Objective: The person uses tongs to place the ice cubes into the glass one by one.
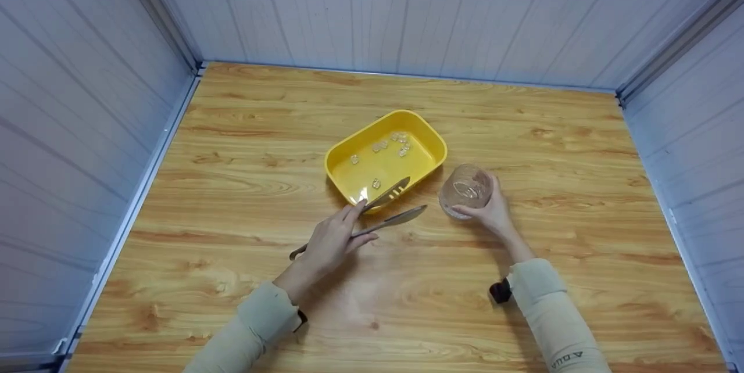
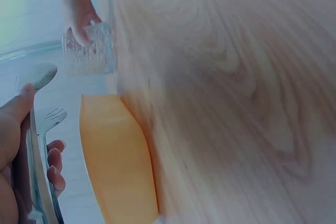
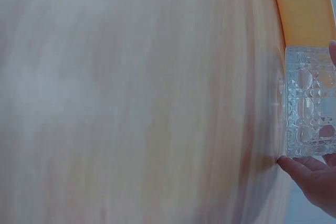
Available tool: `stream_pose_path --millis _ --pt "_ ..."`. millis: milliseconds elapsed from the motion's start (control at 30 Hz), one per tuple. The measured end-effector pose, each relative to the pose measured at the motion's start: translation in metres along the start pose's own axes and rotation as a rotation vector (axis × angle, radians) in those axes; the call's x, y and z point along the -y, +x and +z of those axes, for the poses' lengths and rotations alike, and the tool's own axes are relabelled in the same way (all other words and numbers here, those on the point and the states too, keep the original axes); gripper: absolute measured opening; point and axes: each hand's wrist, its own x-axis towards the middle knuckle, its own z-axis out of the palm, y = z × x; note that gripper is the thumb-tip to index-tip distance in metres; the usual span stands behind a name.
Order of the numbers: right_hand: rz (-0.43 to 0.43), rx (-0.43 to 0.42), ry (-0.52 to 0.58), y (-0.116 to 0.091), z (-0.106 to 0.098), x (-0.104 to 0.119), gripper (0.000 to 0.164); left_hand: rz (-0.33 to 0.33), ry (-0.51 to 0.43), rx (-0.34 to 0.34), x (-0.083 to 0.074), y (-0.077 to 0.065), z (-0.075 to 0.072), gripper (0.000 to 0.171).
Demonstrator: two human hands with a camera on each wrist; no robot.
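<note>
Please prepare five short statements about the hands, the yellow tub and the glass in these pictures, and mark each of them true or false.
1. The left hand holds metal tongs. True.
2. Several clear pieces lie in the yellow tub. True.
3. The tongs are pinching a clear piece. False: their tips are apart, with nothing seen between them.
4. The right hand holds a clear patterned glass. True.
5. The glass stands inside the tub. False: it is outside, to the right of the tub in the head view.
</note>
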Motion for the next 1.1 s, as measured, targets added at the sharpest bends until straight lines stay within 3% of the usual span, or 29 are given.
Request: stream_pose_path --millis 433,767,1100 --pt "0.004 0.047 -0.027 -0.015 0.006 0.007 0.093 -0.083 0.02 -0.033 0.019 0.008 -0.011 0.056" --pt "-0.008 0.098 0.011 -0.034 0.011 0.048 0.089 -0.128 0.082 -0.006 0.034 0.019 -0.015 0.053" --pt "-0.026 0.101 0.017 -0.037 0.016 0.043 0.092 -0.181 0.139 0.076 0.042 0.032 -0.016 0.052"
